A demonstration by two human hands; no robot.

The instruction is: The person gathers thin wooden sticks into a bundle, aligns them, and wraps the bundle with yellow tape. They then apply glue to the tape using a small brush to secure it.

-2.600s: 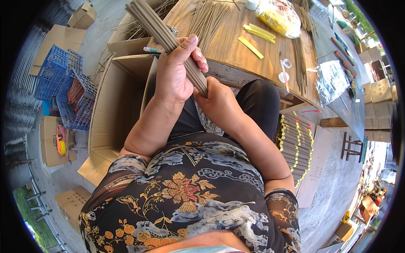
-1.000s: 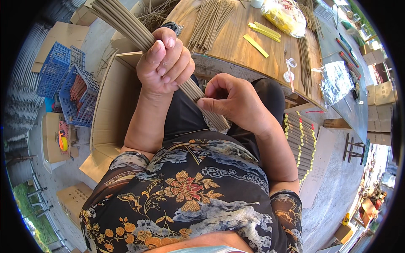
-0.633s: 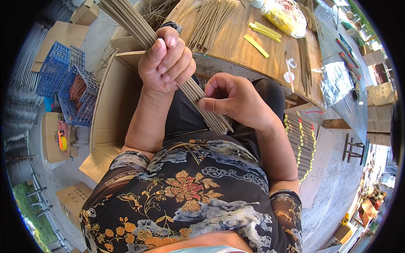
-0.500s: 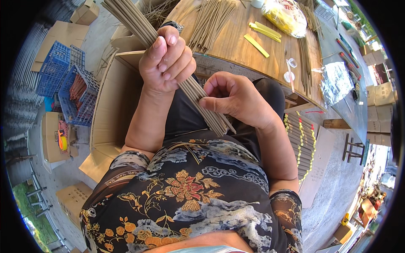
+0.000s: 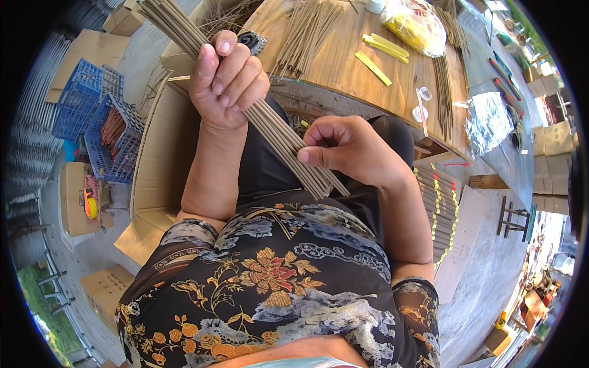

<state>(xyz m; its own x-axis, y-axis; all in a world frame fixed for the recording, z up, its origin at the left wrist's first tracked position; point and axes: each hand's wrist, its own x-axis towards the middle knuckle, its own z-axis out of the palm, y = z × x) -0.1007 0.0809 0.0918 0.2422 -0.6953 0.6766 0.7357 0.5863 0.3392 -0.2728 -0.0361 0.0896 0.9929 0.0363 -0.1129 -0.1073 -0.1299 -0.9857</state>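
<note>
My left hand (image 5: pixel 230 83) is closed around a bundle of thin grey-brown incense sticks (image 5: pixel 276 130), held slanting above my lap. The bundle's upper part runs out past my fist to the upper left; its lower ends fan slightly in front of my shirt. My right hand (image 5: pixel 353 150) pinches at the right edge of the bundle near those lower ends, thumb tip against the sticks. Its curled fingers partly hide what lies between them. More incense sticks (image 5: pixel 310 37) lie in a loose pile on the wooden table (image 5: pixel 343 80) ahead.
On the table lie yellow strips (image 5: pixel 373 67), a plastic bag (image 5: pixel 414 27) with yellow contents and a small white lid (image 5: pixel 420 113). An open cardboard box (image 5: pixel 156 153) stands at my left, beyond it blue crates (image 5: pixel 80 101). Banded sticks (image 5: pixel 438 208) lie low at my right.
My left hand has shifted a little left and up with the bundle. My right hand has moved slightly right, and the lower ends of the sticks spread a bit wider.
</note>
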